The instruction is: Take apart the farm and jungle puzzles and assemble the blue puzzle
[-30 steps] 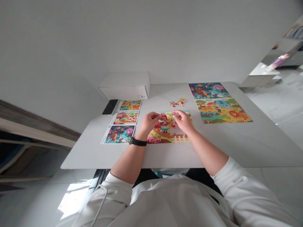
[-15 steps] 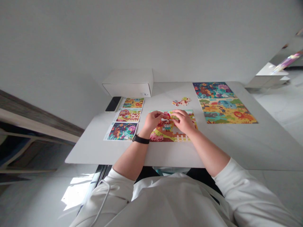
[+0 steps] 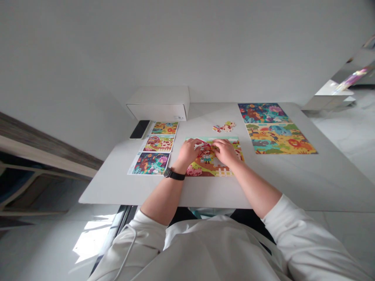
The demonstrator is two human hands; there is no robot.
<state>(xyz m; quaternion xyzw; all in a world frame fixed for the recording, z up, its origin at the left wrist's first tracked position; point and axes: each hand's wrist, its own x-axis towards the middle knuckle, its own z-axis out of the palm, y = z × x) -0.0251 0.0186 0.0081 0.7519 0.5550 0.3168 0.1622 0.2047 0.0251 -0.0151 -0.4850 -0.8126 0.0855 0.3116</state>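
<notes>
A farm jigsaw puzzle (image 3: pixel 202 169) lies partly assembled near the table's front, with a grey gap right of its middle. My left hand (image 3: pixel 189 151), a black watch on its wrist, rests over the puzzle's upper left with fingers curled in. From the other side my right hand (image 3: pixel 225 151) bends its fingers inward. Between them a puzzle piece with the red barn (image 3: pixel 206 147) is gripped at its edges, low against the puzzle; the fingertips partly hide it. Beyond the hands, several loose puzzle pieces (image 3: pixel 227 126) with cow markings lie in a small cluster.
Three picture cards (image 3: pixel 158 143) line the left, beside a black phone (image 3: pixel 140 129). A white box (image 3: pixel 159 111) stands against the wall. Two finished-looking puzzles, a dark night scene (image 3: pixel 262 113) and a yellow safari scene (image 3: pixel 279 138), lie on the right of the white table (image 3: pixel 328 175).
Both hands have come down closer to the puzzle, and the barn piece sits lower between them. My right hand's fingers have curled in from a more spread pose.
</notes>
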